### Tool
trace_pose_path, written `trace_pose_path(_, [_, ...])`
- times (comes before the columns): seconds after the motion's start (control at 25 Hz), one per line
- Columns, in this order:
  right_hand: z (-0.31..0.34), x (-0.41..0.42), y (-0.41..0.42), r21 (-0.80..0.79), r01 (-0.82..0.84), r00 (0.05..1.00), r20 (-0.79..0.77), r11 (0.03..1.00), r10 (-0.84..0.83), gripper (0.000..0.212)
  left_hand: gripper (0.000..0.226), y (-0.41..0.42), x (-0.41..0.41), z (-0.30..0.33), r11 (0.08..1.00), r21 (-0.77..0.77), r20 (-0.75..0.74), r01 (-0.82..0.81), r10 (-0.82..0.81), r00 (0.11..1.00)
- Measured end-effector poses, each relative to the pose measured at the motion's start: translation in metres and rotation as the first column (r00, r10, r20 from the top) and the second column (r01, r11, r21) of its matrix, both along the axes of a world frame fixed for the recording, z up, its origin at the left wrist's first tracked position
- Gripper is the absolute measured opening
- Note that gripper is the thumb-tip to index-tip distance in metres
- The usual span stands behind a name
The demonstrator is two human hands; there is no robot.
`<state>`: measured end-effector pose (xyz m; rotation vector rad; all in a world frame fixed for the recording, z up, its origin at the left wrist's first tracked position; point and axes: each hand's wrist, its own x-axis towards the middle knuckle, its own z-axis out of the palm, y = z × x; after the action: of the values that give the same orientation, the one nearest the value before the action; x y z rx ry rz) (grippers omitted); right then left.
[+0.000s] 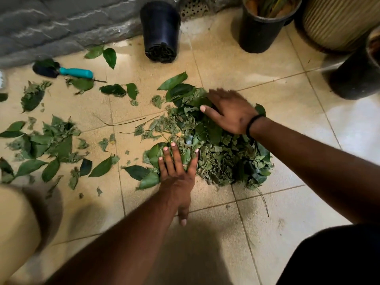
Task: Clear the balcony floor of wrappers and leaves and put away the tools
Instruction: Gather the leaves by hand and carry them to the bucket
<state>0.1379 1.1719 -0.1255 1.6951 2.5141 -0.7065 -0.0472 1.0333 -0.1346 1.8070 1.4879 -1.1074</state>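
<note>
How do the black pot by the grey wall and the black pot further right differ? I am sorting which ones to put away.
1. The black pot by the wall lies tipped over, its ribbed base facing the camera; the black pot to its right stands upright.
2. The tipped pot shows nothing inside from this view; the upright pot holds plant stems.

Both are dark, round and taper towards the base.

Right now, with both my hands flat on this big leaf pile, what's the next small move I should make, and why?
Probably press the left hand and right hand together and scoop up the leaf pile. Both lie open on opposite sides of it, so it looks gathered enough to lift. The scattered leaves and the trowel can wait.
</note>
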Motion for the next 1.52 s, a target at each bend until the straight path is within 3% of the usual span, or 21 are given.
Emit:
trace_pose_path(0.16, [0.002, -0.04, 0.056, 0.067, -0.119, 0.992, 0.044, 0.991, 0.116, 0.079, 0.182, 0.001, 0.001, 0.003, 1.0, -0.009, -0.004, -0.009, 0.009, 1.0])
trace_pose_path(0.32, [-0.001, -0.087, 0.082, -0.098, -0.136, 0.991, -0.019, 0.986, 0.135, 0.076, 0.177, 0.002, 0.001, 0.004, 0.999, -0.037, -0.031, 0.001, -0.002, 1.0])
trace_pose_path(0.44, [-0.006, -0.085, 0.046, -0.039, -0.153, 0.988, 0.026, 0.987, 0.155, 0.062, 0.175, 0.001, -0.001, 0.003, 0.999, -0.051, -0.035, 0.006, -0.008, 0.999])
trace_pose_path(0.6, [-0.011, -0.059, -0.019, 0.062, -0.247, 0.956, 0.177, 0.967, 0.233, 0.067, 0.178, 0.001, -0.003, -0.001, 0.999, -0.022, -0.025, 0.03, -0.03, 0.999])
trace_pose_path(0.72, [0.002, -0.041, -0.039, 0.012, -0.265, 0.953, 0.155, 0.964, 0.26, 0.059, 0.178, 0.0, -0.004, -0.002, 0.999, -0.022, -0.024, 0.028, -0.029, 0.999])
trace_pose_path(0.8, [0.014, -0.023, -0.051, 0.102, -0.266, 0.962, 0.09, 0.958, 0.258, 0.054, 0.178, 0.0, -0.005, -0.004, 0.999, -0.01, -0.022, 0.03, -0.03, 0.999])
trace_pose_path(0.88, [0.018, 0.002, -0.067, 0.244, -0.152, 0.984, -0.051, 0.958, 0.169, 0.057, 0.176, 0.0, -0.006, -0.006, 1.0, -0.007, -0.019, 0.024, -0.024, 1.0])
trace_pose_path(0.96, [0.007, 0.034, -0.081, 0.31, 0.076, 0.976, -0.217, 0.948, -0.007, 0.068, 0.173, -0.001, -0.006, -0.007, 1.0, -0.013, -0.012, 0.014, -0.014, 1.0])
trace_pose_path(1.08, [-0.02, 0.066, -0.091, 0.015, 0.477, 0.845, -0.282, 0.879, -0.454, 0.104, 0.174, -0.002, -0.008, -0.007, 1.0, -0.024, -0.008, 0.006, -0.006, 1.0])
trace_pose_path(1.16, [-0.034, 0.066, -0.09, -0.081, 0.554, 0.795, -0.244, 0.829, -0.555, 0.116, 0.175, -0.003, -0.008, -0.006, 1.0, -0.028, -0.016, 0.003, -0.003, 1.0])
trace_pose_path(1.32, [-0.028, 0.025, -0.08, -0.13, 0.396, 0.855, -0.309, 0.909, -0.417, 0.129, 0.175, -0.003, -0.005, -0.003, 1.0, -0.025, -0.027, 0.007, -0.008, 1.0])
trace_pose_path(1.44, [-0.02, 0.001, -0.081, -0.151, 0.176, 0.972, -0.131, 0.973, -0.196, 0.144, 0.175, -0.003, -0.004, -0.002, 1.0, -0.021, -0.041, 0.019, -0.019, 0.999])
trace_pose_path(1.52, [-0.02, -0.006, -0.087, -0.114, 0.073, 0.997, 0.006, 0.991, -0.073, 0.146, 0.177, -0.002, -0.004, -0.002, 0.999, -0.017, -0.052, 0.032, -0.033, 0.998])
